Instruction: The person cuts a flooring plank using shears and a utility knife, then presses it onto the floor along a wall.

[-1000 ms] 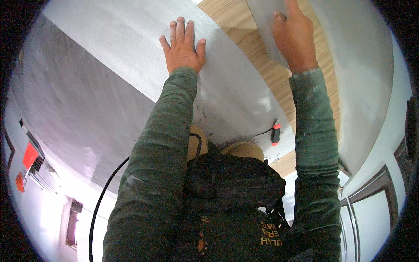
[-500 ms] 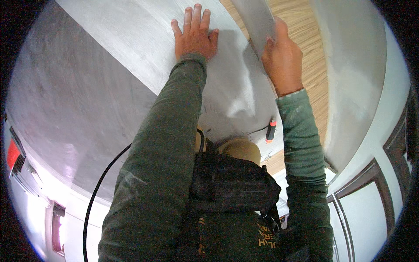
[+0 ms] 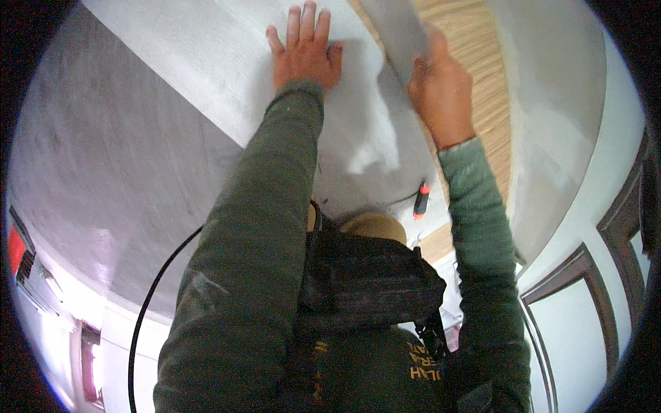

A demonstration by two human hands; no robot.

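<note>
My left hand (image 3: 306, 58) lies flat on a pale grey sheet (image 3: 200, 62), fingers spread and pointing away from me. Over at the sheet's right edge, my right hand (image 3: 444, 93) is closed around the near end of a grey flat strip (image 3: 396, 31). The strip runs up and out of the top of the picture, above a wood-grain surface (image 3: 475, 51). Blur softens the right fingers and the strip's end. On the sheet near my right forearm rests a small hand tool (image 3: 421, 202) with a black and orange handle.
A darker grey sheet area (image 3: 124, 151) spreads to the left. At the right, another grey panel (image 3: 551, 103) curves alongside the wood-grain surface. A black cable (image 3: 148, 296) hangs by my left arm. Dark-framed doors (image 3: 585, 275) stand at the lower right.
The strip and my right hand have shifted slightly to the left. My left hand stays pressed on the sheet. The whole view has shifted a little.
</note>
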